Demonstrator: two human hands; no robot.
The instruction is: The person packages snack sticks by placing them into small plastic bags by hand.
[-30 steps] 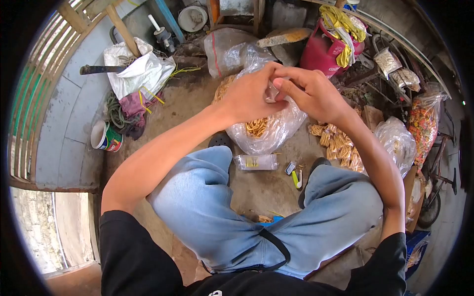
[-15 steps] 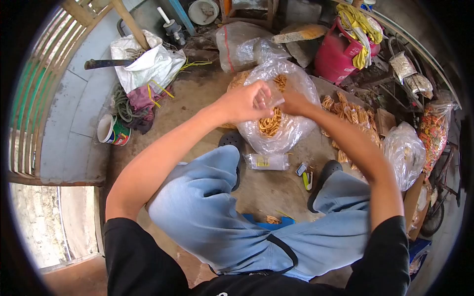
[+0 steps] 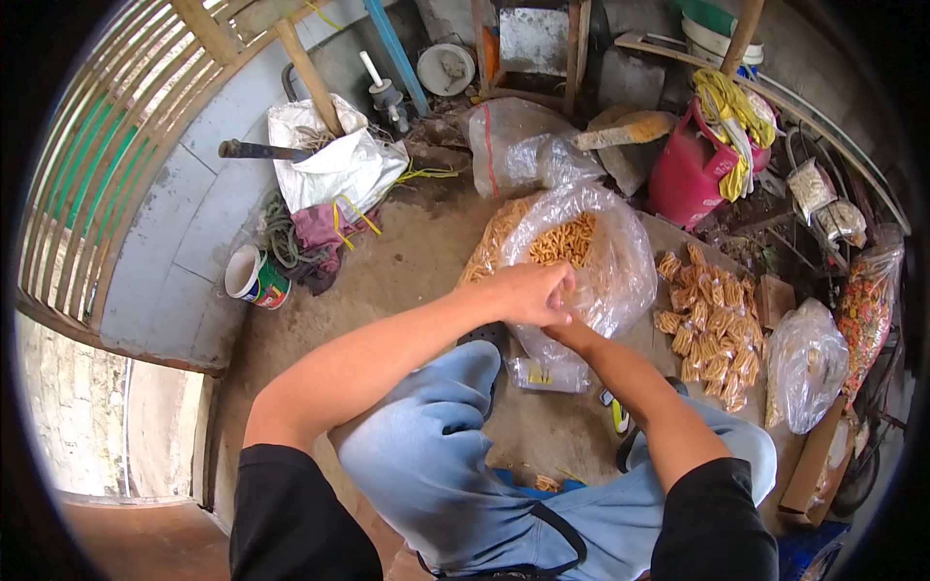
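Note:
A large clear plastic bag (image 3: 630,257) lies wide open in front of me, with brown stick-shaped snacks (image 3: 567,240) inside. My left hand (image 3: 533,293) is over its near edge, fingers curled inward; what they hold, if anything, is hidden. Just below and touching or nearly touching it is my right hand (image 3: 572,332), its fingers mostly covered by the left. On the floor to the right sits a pile of small filled snack packets (image 3: 712,324). A flat plastic pack (image 3: 550,375) lies under the near side of the large bag.
A green-and-black tool (image 3: 618,414) lies near my right foot. Farther right are a clear bag (image 3: 807,368) and a bag of colourful pieces (image 3: 875,315). A pink gas cylinder (image 3: 690,174) stands behind. White sack (image 3: 334,155) and paint bucket (image 3: 257,276) are at left.
My right hand has come out of the large bag toward me and now meets my left hand. The small clear plastic seen earlier at the left fingers is hidden. The view has shifted.

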